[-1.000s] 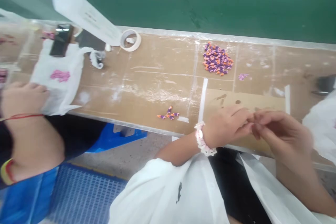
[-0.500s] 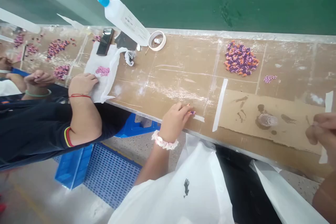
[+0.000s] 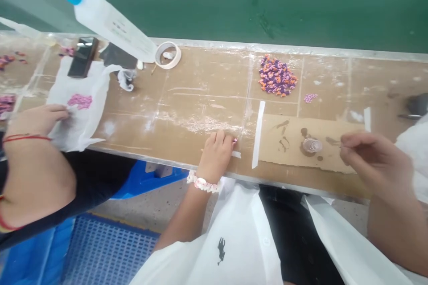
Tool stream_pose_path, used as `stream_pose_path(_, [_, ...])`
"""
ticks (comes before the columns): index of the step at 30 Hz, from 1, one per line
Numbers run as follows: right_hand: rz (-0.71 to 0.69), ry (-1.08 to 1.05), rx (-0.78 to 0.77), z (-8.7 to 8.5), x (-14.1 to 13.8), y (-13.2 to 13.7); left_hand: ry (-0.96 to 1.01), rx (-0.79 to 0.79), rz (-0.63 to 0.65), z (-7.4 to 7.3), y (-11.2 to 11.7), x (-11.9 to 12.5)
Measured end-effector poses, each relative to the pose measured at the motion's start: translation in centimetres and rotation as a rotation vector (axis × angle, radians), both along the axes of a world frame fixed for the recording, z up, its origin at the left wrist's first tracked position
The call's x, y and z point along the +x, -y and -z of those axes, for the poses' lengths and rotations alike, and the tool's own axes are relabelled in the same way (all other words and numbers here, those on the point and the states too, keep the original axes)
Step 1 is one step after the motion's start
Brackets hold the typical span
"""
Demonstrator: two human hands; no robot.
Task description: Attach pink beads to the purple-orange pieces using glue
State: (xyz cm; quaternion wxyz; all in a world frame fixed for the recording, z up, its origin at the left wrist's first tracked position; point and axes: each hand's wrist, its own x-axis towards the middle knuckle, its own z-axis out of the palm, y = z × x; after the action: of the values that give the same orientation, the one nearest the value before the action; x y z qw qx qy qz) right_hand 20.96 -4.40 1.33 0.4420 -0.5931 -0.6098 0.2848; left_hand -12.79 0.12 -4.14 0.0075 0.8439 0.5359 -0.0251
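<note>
My left hand [image 3: 216,153] rests at the table's front edge, fingers curled around a small purple-and-orange piece [image 3: 234,140] that peeks out by the fingertips. A strip of white tape [image 3: 236,154] lies beside it. My right hand [image 3: 377,156] hovers over the right end of a stained cardboard sheet [image 3: 274,142], thumb and finger pinched together. What it pinches, if anything, is too small to make out. On the cardboard stands a small clear cup [image 3: 312,144] with dark wet spots around it. Behind are a heap of purple-and-orange pieces [image 3: 277,76] and a little pile of pink bits [image 3: 310,98].
At the left, a co-worker's hand [image 3: 40,120] touches a white cloth [image 3: 96,118] bearing pink pieces. Nearby are a phone [image 3: 83,57], a white bottle with a blue nozzle [image 3: 113,26] and a tape roll [image 3: 178,58]. A blue crate [image 3: 110,249] sits below the table.
The view has turned right, so the table's things appear further left. My right hand has come more fully into view, still pinched. The left hand keeps the small piece.
</note>
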Motion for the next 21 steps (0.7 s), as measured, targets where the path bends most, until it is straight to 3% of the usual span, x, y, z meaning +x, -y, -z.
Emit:
stream_pose_path(6, [-0.199, 0.450, 0.004, 0.6, 0.0, -0.7, 0.073, 0.205, 0.133, 0.5, 0.6, 1.9])
stream_pose_path(11, [-0.316, 0.637, -0.067, 0.5, -0.7, -1.0, 0.167, 0.294, 0.185, 1.2, 0.6, 2.3])
stream_pose_path(21, [-0.374, 0.892, -0.117, 0.9, -1.0, -0.9, 0.031, 0.255, 0.153, 0.4, 0.1, 3.8])
